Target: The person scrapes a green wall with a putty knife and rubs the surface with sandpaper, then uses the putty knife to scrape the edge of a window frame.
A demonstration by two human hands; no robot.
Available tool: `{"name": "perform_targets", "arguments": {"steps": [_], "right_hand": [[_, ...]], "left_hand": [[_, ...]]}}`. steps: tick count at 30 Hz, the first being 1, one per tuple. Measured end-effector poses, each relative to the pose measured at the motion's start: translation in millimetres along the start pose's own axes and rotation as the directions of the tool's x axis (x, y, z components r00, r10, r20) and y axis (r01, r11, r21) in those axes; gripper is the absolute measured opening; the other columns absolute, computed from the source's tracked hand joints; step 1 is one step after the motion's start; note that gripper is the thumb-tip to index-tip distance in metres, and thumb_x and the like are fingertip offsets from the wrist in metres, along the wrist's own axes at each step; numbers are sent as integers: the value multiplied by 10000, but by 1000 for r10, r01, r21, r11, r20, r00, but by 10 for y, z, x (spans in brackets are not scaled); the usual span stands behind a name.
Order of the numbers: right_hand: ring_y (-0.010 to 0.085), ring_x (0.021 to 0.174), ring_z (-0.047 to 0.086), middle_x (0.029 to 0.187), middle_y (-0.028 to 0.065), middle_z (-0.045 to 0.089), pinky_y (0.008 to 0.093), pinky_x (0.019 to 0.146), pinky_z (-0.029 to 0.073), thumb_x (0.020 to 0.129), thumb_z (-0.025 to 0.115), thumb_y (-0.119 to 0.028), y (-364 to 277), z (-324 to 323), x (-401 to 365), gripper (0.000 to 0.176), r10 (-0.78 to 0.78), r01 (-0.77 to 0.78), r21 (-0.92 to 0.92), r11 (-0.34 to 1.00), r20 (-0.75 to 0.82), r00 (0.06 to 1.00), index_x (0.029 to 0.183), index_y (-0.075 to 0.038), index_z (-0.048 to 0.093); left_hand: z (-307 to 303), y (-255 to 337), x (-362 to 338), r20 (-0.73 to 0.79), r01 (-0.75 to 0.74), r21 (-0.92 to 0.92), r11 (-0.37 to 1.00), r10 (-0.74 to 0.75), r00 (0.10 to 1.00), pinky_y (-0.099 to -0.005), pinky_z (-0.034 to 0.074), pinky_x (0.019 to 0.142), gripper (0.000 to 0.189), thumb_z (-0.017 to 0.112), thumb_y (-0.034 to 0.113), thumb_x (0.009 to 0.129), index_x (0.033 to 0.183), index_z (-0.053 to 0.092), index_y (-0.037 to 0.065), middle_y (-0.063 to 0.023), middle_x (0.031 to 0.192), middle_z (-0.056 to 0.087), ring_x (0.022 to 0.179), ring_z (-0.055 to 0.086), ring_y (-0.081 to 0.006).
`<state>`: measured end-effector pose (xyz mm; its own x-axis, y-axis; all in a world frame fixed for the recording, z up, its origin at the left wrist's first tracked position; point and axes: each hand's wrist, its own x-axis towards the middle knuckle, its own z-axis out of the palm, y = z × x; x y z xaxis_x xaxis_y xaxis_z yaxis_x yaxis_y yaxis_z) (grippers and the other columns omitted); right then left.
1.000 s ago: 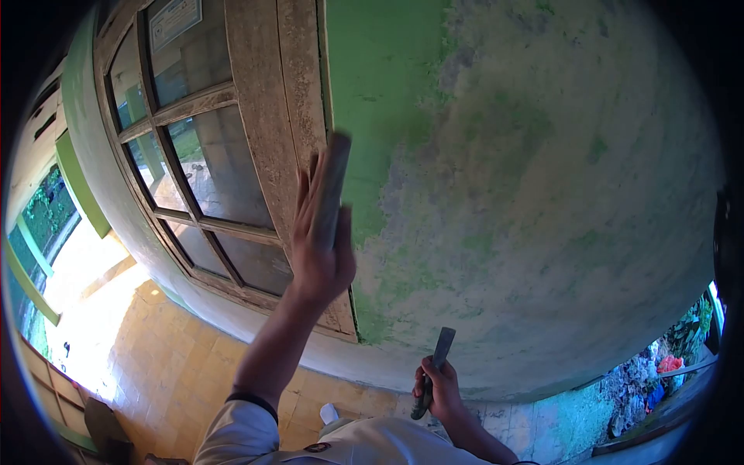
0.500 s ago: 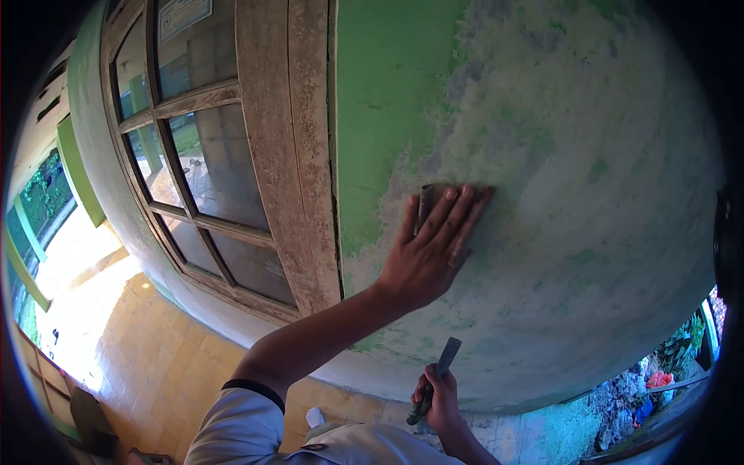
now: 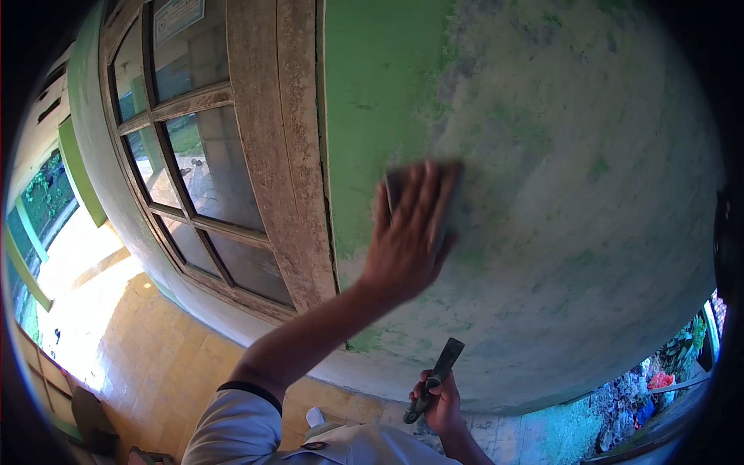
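Pressed flat to the wall, my left hand covers a dark, thin sheet or pad whose edges show beside and above the fingers. Motion blurs the fingertips. The hand is near the border between green paint and a worn, whitish area with grey patches. Lower down, my right hand is closed around the handle of a scraper, its flat blade pointing up and off the wall.
A weathered wooden window frame with glass panes stands left of the green paint. Yellowish floor tiles lie below. At the lower right are plants and a red object.
My left hand has moved left and slightly up along the wall with the dark sheet. The scraper in my right hand has turned, showing more of its blade face.
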<state>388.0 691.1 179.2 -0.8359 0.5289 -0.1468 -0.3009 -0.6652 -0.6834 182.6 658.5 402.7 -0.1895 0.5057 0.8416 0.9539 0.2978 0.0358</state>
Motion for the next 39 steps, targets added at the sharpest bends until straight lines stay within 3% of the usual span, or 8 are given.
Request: {"name": "perform_targets", "arguments": {"steps": [6,13,18,24,27,29,33,39], "right_hand": [[239,749,597,1019,120,505,417,702,497,759,501,35,-25,110,10,383,24,12,-165,986,211,977,1117,-57,402],[187,706,602,1049,125,545,318,615,503,865,525,-25,-132,157,-73,456,302,-139,-485,863,276,913,1291,-19,361],[152,778,555,983,72,505,303,638,485,744,516,71,-236,-65,-45,615,255,-11,-478,878,449,856,1328,-22,344],[162,838,574,1066,107,490,273,643,491,767,552,83,-697,265,-244,560,134,81,-686,723,254,958,1287,-54,395],[141,815,591,1078,119,527,247,628,486,805,604,29,-883,246,-259,335,176,-33,-708,705,130,976,1117,-35,502],[130,797,590,1039,93,537,236,651,475,788,625,28,-993,227,-248,299,246,-96,-884,458,22,969,1060,-36,519],[126,762,577,961,23,548,248,719,465,755,630,27,-1145,252,-180,358,24,441,-831,338,476,879,1091,-47,532],[183,861,633,972,139,602,285,768,497,691,662,56,-1274,496,-230,410,-49,233,-738,633,262,964,1064,2,501]], "left_hand": [[106,-175,-359,123,-41,129,991,25,992,-595,20,1085,663,410,355,930,1468,88,142,-165,1513,89,1391,113,-337],[-390,-367,487,-318,3,39,999,10,948,-554,71,1100,639,420,301,935,1467,103,140,-142,1511,134,1388,164,-314],[-44,-247,-316,46,-44,33,998,42,998,-548,63,1101,651,457,272,913,1452,149,75,-190,1489,177,1379,166,-361],[-106,-303,-1312,241,134,-312,941,-58,969,-491,129,1115,598,478,189,900,1436,235,85,-151,1459,285,1354,261,-316],[-151,-387,-1543,308,244,-511,824,-89,947,-451,215,1102,505,474,102,891,1376,353,28,-166,1375,419,1296,369,-325],[-261,-366,-1540,435,484,-768,419,-214,875,-408,251,1093,410,468,51,885,1289,456,-19,-174,1284,513,1258,426,-313],[-179,-572,-1798,538,634,-760,138,-412,735,-270,444,838,258,532,88,904,1124,570,-42,-73,997,642,933,579,-138],[-230,-856,-1801,567,628,-777,-51,-490,662,-280,450,843,286,650,136,848,1087,587,-9,-68,1018,635,954,579,-136]]}}
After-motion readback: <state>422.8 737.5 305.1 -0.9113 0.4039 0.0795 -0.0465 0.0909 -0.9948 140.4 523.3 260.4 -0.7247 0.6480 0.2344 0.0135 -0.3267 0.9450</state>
